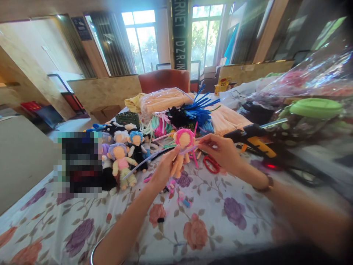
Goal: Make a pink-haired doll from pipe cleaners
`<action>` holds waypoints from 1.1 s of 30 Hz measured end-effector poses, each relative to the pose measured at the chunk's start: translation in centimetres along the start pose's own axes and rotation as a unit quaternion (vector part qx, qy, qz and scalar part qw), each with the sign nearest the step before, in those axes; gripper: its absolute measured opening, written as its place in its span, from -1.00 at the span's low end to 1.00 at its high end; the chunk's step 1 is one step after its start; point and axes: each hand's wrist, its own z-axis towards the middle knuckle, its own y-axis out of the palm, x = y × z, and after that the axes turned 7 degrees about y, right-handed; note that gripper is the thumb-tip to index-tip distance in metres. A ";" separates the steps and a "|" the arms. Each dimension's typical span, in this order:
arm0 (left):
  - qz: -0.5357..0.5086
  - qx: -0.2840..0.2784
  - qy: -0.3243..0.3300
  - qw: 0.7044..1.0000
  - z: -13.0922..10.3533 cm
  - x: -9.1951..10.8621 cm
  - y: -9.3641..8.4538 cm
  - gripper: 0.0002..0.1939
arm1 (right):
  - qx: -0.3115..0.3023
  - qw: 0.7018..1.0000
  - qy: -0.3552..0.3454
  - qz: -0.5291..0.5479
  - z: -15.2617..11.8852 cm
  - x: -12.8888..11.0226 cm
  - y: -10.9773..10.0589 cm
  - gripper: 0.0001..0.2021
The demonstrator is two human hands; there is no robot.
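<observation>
A small peach doll with pink hair [185,139] is upright in front of me, its body gripped by my left hand [164,167]. A pale lavender pipe cleaner [146,160] crosses the doll's chest, its long end reaching out to the left. Near the doll's other side, my right hand [220,151] pinches the short end of that pipe cleaner between thumb and fingers. Red-handled scissors [211,164] lie on the table just below my right hand. Bright pink pipe cleaner pieces stick out behind the doll.
Several finished dolls [121,154] stand at the left, partly behind a pixelated patch. Bundles of blue pipe cleaners [202,114] and peach ones [165,100] lie at the back. At right are a black and yellow glue gun [256,138] and a green-lidded jar [316,107].
</observation>
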 end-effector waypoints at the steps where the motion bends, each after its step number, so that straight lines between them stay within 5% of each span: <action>1: 0.016 -0.004 0.007 1.000 -0.1 0.0 0.1 -0.60 | 0.011 1.000 -0.016 -0.022 -0.1 0.0 -0.1 -0.90; 13: 0.114 0.028 0.074 0.990 -0.1 -0.1 0.2 -0.70 | 0.025 0.983 -0.130 -0.125 -0.7 0.7 0.1 -0.87; 22: 0.116 0.120 0.113 0.979 0.3 0.1 -0.1 -0.72 | -0.049 0.985 -0.036 -0.159 0.5 2.0 -1.1 -0.82; 29: 0.100 0.159 0.129 0.974 0.4 0.2 -0.2 -0.73 | -0.032 0.965 0.056 -0.256 1.0 3.2 -1.5 -0.80; 33: 0.097 0.178 0.144 0.969 0.5 0.0 -0.4 -0.76 | -0.055 0.988 0.099 -0.101 1.1 3.1 -1.5 -0.78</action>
